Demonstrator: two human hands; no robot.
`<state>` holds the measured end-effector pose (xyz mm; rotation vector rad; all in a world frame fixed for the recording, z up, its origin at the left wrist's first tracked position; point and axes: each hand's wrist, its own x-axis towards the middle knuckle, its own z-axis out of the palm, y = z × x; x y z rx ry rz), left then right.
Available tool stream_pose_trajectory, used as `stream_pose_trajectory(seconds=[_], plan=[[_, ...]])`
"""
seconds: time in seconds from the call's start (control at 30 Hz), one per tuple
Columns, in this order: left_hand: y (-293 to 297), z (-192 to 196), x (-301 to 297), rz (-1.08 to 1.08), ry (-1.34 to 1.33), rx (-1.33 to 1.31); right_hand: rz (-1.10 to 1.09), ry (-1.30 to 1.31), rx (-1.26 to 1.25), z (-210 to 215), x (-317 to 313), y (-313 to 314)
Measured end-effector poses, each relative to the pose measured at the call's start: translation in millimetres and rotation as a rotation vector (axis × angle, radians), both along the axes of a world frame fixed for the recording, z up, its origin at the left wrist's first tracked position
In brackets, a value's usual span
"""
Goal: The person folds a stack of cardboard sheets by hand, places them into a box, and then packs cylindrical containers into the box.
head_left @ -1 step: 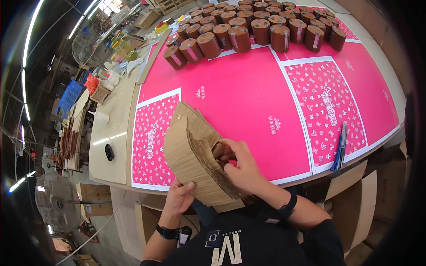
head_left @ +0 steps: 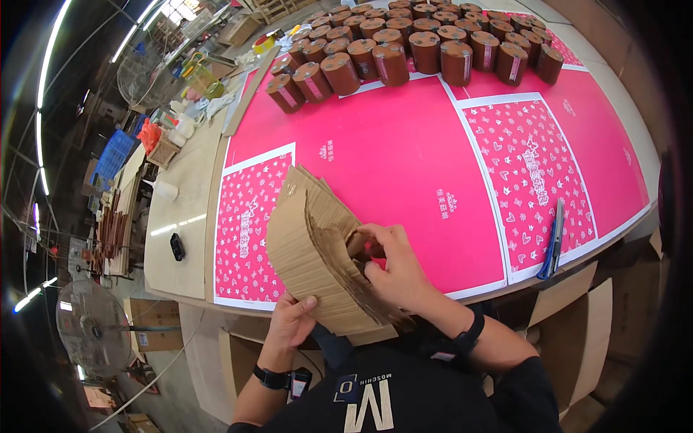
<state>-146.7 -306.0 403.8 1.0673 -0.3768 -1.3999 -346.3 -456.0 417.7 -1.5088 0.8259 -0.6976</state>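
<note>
A bent stack of brown corrugated cardboard sheets [head_left: 307, 252] is held at the near edge of the pink-covered table. My left hand [head_left: 292, 321] grips its lower left edge, thumb on the outer face and fingers behind. On the right side, my right hand [head_left: 393, 267] is bent round the loose edges of the sheets, thumb and fingers curled against them. Its fingertips are partly hidden among the layers. Under the stack lie pink printed sheets [head_left: 382, 151] with white borders.
Many brown cylindrical boxes [head_left: 390, 63] stand in rows at the table's far side. A blue utility knife [head_left: 554, 242] lies at the right near edge. An open cardboard carton [head_left: 588, 339] stands below right. To the left are a white bottle [head_left: 164, 190], a small black object [head_left: 177, 247] and a fan [head_left: 94, 328].
My right hand's fingers have shifted slightly at the sheet edges. The left hand and the stack have hardly moved.
</note>
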Motion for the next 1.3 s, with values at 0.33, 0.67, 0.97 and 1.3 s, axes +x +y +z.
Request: stream_pose_trajectory(seconds=[0.33, 0.67, 0.97, 1.3], plan=[[-4.4, 13.8, 3.4, 0.049, -0.051, -0.075, 0.023, 0.063, -0.766, 3.3, 0.5, -27.6], [-57.6, 96.8, 9.6, 0.053, -0.394, -0.334, 0.085, -0.230, -0.483, 62.1, 8.7, -19.5], [-103.9, 184.4, -4.2, -0.432, -1.219, -0.343, -0.180, -0.818, 0.324, 61.5, 6.5, -41.7], [-150.2, 111.7, -22.0, -1.019, -1.825, -0.090, -0.164, -0.055, -0.297, -3.2, -67.1, -89.1]])
